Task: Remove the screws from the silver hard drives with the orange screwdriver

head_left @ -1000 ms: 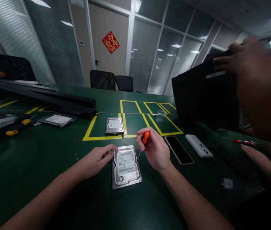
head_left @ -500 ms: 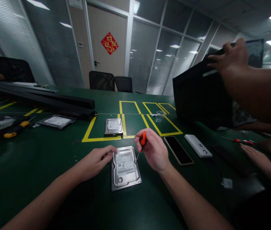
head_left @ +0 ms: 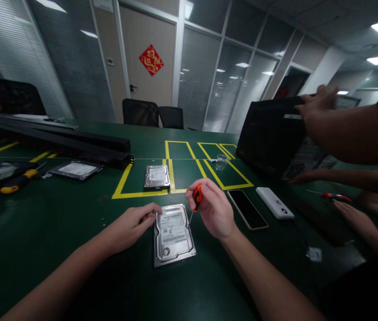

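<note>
A silver hard drive (head_left: 174, 234) lies flat, label up, on the green table between my hands. My left hand (head_left: 138, 223) grips its upper left edge, the index fingertip on the top face and the other fingers bent beside it. In my right hand (head_left: 214, 207) is a screwdriver (head_left: 197, 197) with an orange and black handle, the fingers closed around it. The screwdriver's thin shaft slants down to the drive's right edge, where the tip meets the casing; any screw there is too small to make out.
Another hard drive (head_left: 156, 176) sits by the yellow tape, and a third drive (head_left: 76, 170) lies left. Right of my hand are a phone (head_left: 247, 209), a white power bank (head_left: 274, 203) and a clear cup (head_left: 222, 162). Co-workers' hands hold a tilted black case (head_left: 269, 133).
The black case at right has been lowered and tilted by another person's hands. My hands, the screwdriver and the hard drive keep nearly the same places; the view shifts slightly.
</note>
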`<state>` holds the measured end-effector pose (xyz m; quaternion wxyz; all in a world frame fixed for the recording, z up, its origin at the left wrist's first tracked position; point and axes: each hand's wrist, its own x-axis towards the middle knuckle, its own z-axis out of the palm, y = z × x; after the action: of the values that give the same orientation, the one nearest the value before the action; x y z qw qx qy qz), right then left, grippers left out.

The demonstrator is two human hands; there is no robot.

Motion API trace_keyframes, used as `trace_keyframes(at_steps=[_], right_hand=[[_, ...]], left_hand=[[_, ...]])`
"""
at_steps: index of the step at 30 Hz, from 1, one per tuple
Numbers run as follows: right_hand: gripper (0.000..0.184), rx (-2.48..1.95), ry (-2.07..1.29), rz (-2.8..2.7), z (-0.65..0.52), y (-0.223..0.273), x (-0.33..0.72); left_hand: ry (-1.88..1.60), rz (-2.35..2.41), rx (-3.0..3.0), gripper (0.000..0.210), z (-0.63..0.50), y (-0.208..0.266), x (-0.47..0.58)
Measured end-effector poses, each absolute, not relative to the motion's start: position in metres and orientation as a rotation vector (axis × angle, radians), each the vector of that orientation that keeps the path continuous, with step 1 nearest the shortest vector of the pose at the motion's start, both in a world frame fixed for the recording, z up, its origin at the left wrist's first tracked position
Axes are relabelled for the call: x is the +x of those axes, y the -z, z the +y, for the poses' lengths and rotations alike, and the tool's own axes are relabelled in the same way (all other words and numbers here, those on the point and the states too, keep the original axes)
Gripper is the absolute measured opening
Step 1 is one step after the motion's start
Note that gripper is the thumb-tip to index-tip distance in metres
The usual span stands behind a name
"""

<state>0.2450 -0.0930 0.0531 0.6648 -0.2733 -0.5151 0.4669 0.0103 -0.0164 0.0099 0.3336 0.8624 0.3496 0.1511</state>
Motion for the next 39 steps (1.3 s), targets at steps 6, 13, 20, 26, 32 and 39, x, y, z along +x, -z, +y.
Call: trace_keyframes(at_steps=[6,13,20,26,32,39], right_hand=[[0.017,-0.611,-1.054,-1.171,-0.0911,-0.0494,0.2451],[0.034,-0.595,-1.071,-1.139,-0.0904,-0.0511,0.2457],[0.011,-0.556,-1.072,-1.190,-0.0924,-0.0507,0.2452],[0.022,-0.514,-1.087,-1.180,-0.0934,-0.0515,0.2437],[0.016,-0.597,-1.080,-1.198,-0.0925,-0.0494,0.2462],[0.013,-0.532,-1.098,-1.178,-0.0920,-0.0483,0.2430]], left_hand=[[-0.387,0.905,2.258,0.038,-0.0160,-0.0100,0.0099],[-0.381,0.916,2.273,0.038,-0.0155,-0.0097,0.0100],[-0.383,0.902,2.271,0.038,-0.0156,-0.0097,0.0098],[-0.386,0.913,2.269,0.038,-0.0167,-0.0114,0.0106],[-0.385,0.922,2.271,0.039,-0.0164,-0.0109,0.0103],[-0.387,0.909,2.274,0.038,-0.0154,-0.0090,0.0102]])
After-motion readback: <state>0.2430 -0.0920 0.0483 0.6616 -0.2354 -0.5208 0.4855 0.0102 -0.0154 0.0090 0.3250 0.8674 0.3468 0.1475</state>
